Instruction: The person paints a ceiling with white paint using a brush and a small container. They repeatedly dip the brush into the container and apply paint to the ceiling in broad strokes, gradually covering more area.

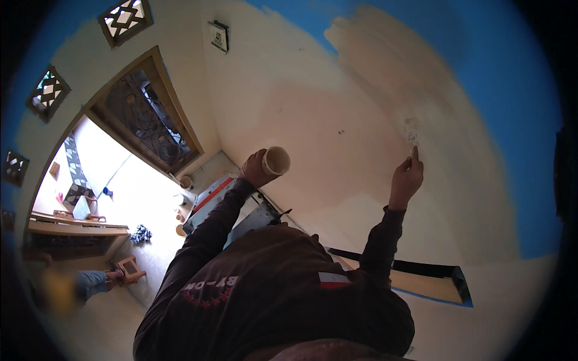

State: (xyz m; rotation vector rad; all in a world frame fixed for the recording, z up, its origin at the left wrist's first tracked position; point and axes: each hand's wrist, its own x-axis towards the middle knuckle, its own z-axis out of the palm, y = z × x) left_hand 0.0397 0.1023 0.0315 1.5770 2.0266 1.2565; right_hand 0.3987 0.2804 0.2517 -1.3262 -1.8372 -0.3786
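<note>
My left hand (255, 169) is closed around a pale, open-topped cup (282, 154), held out in front of the cream wall (313, 126). Inside the cup the surface looks beige, but its contents are too dim to make out. Further right, my right hand (408, 180) is raised to the wall, with its fingers pinched on a small, slim pale tool (414, 146) whose kind I cannot tell. The tool's tip meets a whitish rectangular patch (410, 128) on the wall. Around this patch the wall is streaked in beige, bordered by bright blue paint (500, 120).
Below my left arm stands a grey and red piece of furniture or equipment (211, 204). A framed opening (421, 278) lies low at right. At left are a bright doorway, a wooden-framed window (150, 108), and another person's denim-clad leg (93, 284) by a small wooden stool (130, 271).
</note>
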